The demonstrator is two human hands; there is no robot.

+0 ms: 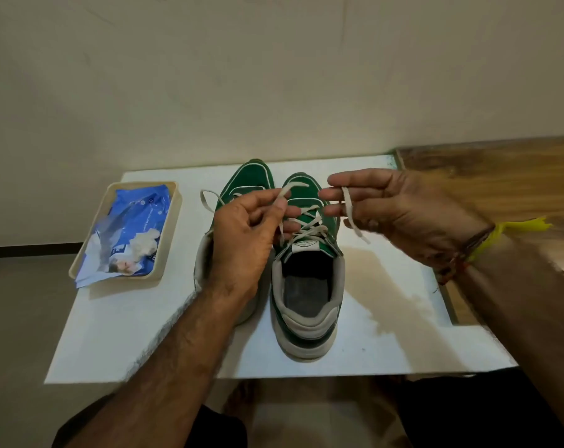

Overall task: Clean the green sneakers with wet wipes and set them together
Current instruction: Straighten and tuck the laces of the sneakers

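1. Two green sneakers (306, 286) sit touching on your white board (387, 334); grip their firm heels.
2. Your right hand (403, 215) has straight fingers, soft lace (348, 205) draped over them.
3. Your left hand (242, 240) pinches the other lace end.

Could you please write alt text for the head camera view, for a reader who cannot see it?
Two hands work the laces of the right green sneaker: the left hand pinches one lace end, and the other end drapes over the straight fingers of the right hand. The left green sneaker stands beside it on a white board, left of which sits a tray holding a blue wet wipes pack.
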